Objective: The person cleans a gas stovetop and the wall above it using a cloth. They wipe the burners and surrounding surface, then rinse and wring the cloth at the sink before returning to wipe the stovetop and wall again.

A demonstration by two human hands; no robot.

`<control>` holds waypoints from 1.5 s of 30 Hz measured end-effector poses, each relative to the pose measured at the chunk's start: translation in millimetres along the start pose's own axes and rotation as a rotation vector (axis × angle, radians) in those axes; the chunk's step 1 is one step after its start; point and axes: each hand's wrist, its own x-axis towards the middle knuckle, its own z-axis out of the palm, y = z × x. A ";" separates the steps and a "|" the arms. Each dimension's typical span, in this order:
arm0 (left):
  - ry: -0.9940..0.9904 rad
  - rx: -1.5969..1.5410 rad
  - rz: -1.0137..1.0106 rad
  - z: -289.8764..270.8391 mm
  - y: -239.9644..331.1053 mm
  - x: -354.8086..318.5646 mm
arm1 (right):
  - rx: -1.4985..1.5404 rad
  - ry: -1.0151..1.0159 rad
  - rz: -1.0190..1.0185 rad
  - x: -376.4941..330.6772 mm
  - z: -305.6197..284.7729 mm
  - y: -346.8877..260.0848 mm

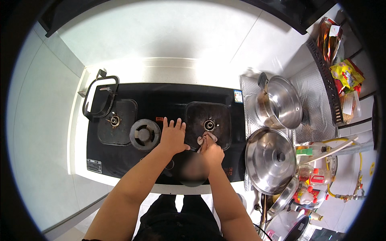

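Observation:
A black two-burner gas hob [169, 92] lies before me. My left hand [173, 137] rests flat on its middle with the fingers spread, holding nothing. In my right hand [212, 150] is a crumpled, stained pale cloth [210, 138], pressed onto the square right burner tray [195, 116] just in front of the bare burner nozzle [209, 125]. A round dark burner head [144, 135] sits left of my left hand, beside the left burner tray [124, 134]. Close to my right wrist, a round patch is blurred, so I cannot tell what it is.
A black pan support [116, 89] sits at the hob's back left corner. Right of the hob stand a steel pot [281, 102] and a steel lid [265, 160] on foil. Farther right are a black rack [325, 80] with packets and several bottles [317, 176].

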 end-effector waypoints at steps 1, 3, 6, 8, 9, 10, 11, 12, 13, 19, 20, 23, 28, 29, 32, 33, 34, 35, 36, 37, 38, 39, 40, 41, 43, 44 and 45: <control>0.000 -0.002 -0.001 -0.1 0.2 0.2 | 0.019 0.029 -0.047 1.0 3.2 0.9; 0.001 -0.004 -0.002 0.2 -0.5 1.5 | 0.058 0.087 -0.139 7.9 10.7 -7.0; 0.018 0.055 0.014 4.5 -1.6 0.7 | 0.084 -0.051 0.049 32.2 3.4 -42.5; 0.037 0.070 0.022 8.8 -1.2 3.2 | 0.069 -0.178 0.216 45.0 4.9 -52.3; 0.043 0.080 0.018 12.2 -4.0 3.1 | 0.091 -0.230 0.293 48.0 4.4 -61.6; 0.045 0.080 0.021 12.6 -3.7 3.5 | 0.106 -0.273 0.373 51.8 -1.8 -69.1; 0.046 0.081 0.024 13.0 -3.4 3.6 | 0.121 -0.346 0.431 54.9 -10.6 -76.5; 0.048 0.085 0.024 12.3 -4.3 3.5 | 0.158 -0.343 0.449 57.8 -11.0 -77.3; 0.052 0.098 0.022 13.9 -4.9 4.0 | 0.194 -0.341 0.469 59.9 -11.1 -76.9; 0.141 0.005 0.027 25.1 -7.8 7.1 | 0.034 -0.482 0.424 85.8 -26.6 -80.2; 0.133 0.008 0.030 25.4 -9.0 7.1 | -0.020 -0.541 0.384 89.9 -31.6 -81.9; 0.141 0.012 0.035 31.9 -6.5 6.7 | 0.065 -0.428 0.495 91.2 -34.2 -82.9; 0.053 0.089 0.043 9.1 0.0 4.4 | 0.196 -0.221 0.290 58.2 -11.8 -71.8; 0.063 0.064 0.044 10.0 -0.3 2.9 | 0.161 -0.220 0.275 49.2 -5.2 -71.1; 0.088 0.069 0.052 13.2 -4.0 3.7 | 0.110 -0.173 0.199 32.4 -10.3 -71.9; 0.085 0.079 0.047 13.1 -7.0 2.7 | 0.102 -0.156 0.163 27.7 -13.5 -72.1; 0.082 0.085 0.049 13.1 -7.1 2.3 | 0.077 -0.106 0.140 24.4 -16.2 -61.7; 0.077 0.077 0.043 12.3 -7.3 1.8 | 0.088 -0.036 0.146 25.8 -10.9 -46.3; 0.074 0.066 0.044 10.2 -4.6 1.9 | 0.094 0.036 0.156 27.5 -7.7 -29.8; 0.071 0.056 0.043 8.5 -2.6 2.2 | 0.075 0.067 0.155 28.8 -11.7 -20.5; 0.051 0.055 0.043 6.9 -1.3 1.8 | 0.065 0.041 0.103 30.4 -12.5 -13.7; 0.034 0.058 0.044 4.1 -0.4 2.1 | 0.057 0.019 0.050 33.9 -11.6 -7.8; 0.017 0.061 0.045 2.6 0.1 2.7 | 0.049 -0.004 -0.003 38.0 -10.0 -2.5; 0.019 0.069 0.048 2.3 0.5 3.8 | 0.046 -0.032 0.000 43.8 -7.7 2.1; 0.016 0.081 0.049 3.1 0.6 3.7 | 0.068 -0.113 0.057 43.7 -9.1 4.3; -0.002 0.079 0.042 3.4 0.9 3.5 | 0.078 -0.152 0.086 42.9 -10.0 5.1; -0.013 0.078 0.034 0.9 0.7 4.0 | 0.080 -0.167 0.113 40.2 -11.4 2.7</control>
